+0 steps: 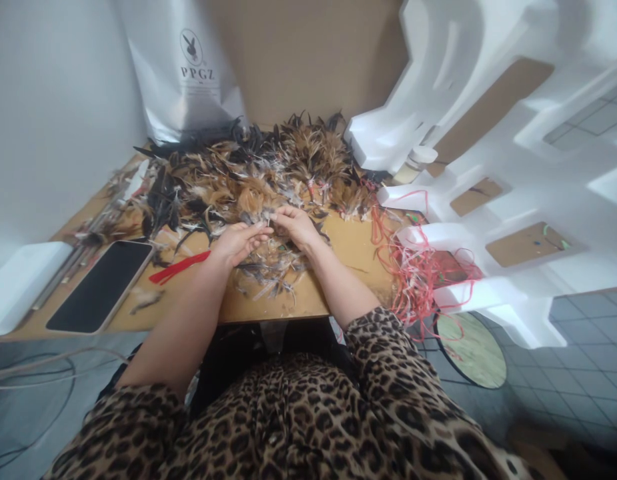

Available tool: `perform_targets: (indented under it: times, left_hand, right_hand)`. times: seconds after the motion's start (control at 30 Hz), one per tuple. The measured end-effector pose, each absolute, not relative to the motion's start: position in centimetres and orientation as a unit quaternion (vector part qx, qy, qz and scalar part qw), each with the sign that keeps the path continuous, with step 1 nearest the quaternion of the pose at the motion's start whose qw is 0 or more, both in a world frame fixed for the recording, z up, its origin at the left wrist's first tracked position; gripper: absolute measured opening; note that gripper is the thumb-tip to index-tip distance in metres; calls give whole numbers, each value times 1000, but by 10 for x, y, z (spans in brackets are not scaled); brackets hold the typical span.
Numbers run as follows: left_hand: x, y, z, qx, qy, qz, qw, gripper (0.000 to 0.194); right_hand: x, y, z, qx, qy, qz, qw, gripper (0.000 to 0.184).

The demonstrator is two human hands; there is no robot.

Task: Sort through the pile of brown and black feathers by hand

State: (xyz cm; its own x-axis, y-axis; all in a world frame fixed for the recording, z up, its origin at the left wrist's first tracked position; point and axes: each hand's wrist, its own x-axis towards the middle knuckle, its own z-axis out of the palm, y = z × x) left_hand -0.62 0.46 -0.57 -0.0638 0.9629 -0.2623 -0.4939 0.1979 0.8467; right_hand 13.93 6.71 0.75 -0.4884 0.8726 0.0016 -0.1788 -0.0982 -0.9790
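Note:
Near the front edge of the table, my left hand [242, 243] and my right hand [297, 228] meet with their fingertips almost touching. Both are closed in a pinch at the base of a small bunch of brown feathers [255, 200], whose fluffy grey lower end shows just beyond the fingers. Exactly what lies between the fingertips is too small to make out. Behind the hands spreads a pile of brown and black feathers [203, 173]. Loose greyish feathers [273, 267] lie beneath my hands. Left of them is a bundle of red strips [181, 268].
A phone [101, 287] and a white box [28, 287] lie on the left. Tangled pink-red string [413, 280] hangs over the right edge, beside large white foam pieces [528, 200]. A small white-lidded jar [421, 160] and a silver bag [188, 80] stand at the back.

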Motion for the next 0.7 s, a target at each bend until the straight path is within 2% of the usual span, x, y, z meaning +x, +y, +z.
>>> perform_targets:
  times: [0.3, 0.4, 0.57, 0.7]
  left_hand:
    - [-6, 5, -6, 287, 442, 572, 628, 12]
    - [-4, 4, -5, 317, 460, 585, 588, 14]
    - [-2, 2, -2, 439, 532, 572, 444, 23]
    - [-2, -2, 1, 486, 537, 540, 429, 26]
  right_hand:
    - [128, 59, 0, -325, -628, 539, 457, 26]
    - [130, 60, 0, -318, -639, 542, 443, 28]
    - [137, 59, 6, -269, -662, 576, 398, 32]
    - [141, 55, 12, -238, -675, 588, 376, 34]
